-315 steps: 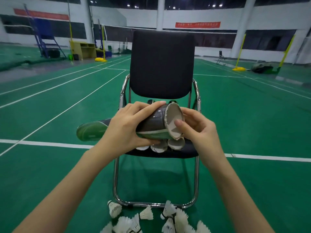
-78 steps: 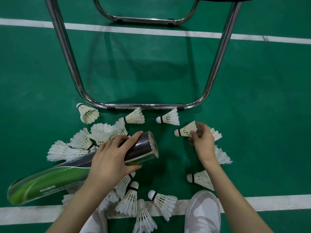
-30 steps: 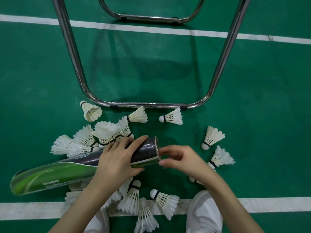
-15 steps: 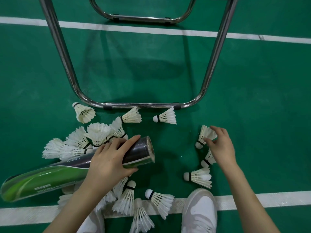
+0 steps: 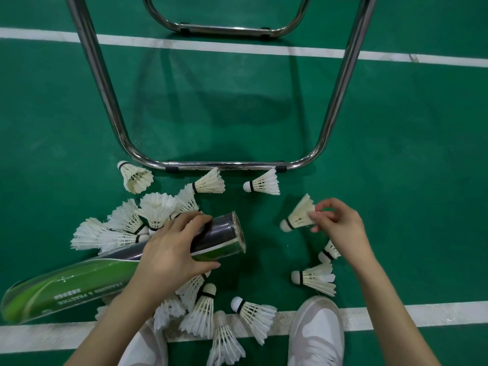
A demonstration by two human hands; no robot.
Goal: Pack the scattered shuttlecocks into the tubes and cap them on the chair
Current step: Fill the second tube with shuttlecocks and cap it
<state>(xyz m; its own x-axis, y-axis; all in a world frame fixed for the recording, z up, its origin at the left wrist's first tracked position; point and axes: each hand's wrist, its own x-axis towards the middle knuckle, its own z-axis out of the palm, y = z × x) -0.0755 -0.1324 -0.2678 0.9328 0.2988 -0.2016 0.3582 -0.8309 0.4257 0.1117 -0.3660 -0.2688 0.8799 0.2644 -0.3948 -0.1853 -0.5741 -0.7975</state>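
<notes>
Shuttlecock (image 5: 298, 216), feather-light with crushable feathers, is pinched by its skirt in the right hand (image 5: 336, 223), just right of the tube (image 5: 126, 265) mouth. Left hand (image 5: 171, 249) wraps the stiff, slick tube near its open end. Best fed cork-first, gripping low on the skirt.

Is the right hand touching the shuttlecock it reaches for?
Touching. The head view shows the right hand with its fingertips pinching the feathers of the shuttlecock, with no gap between them; its cork end points toward the tube.

Green tube (image 5: 79, 283) tilted; white shuttlecocks (image 5: 158, 210) scattered.
</notes>
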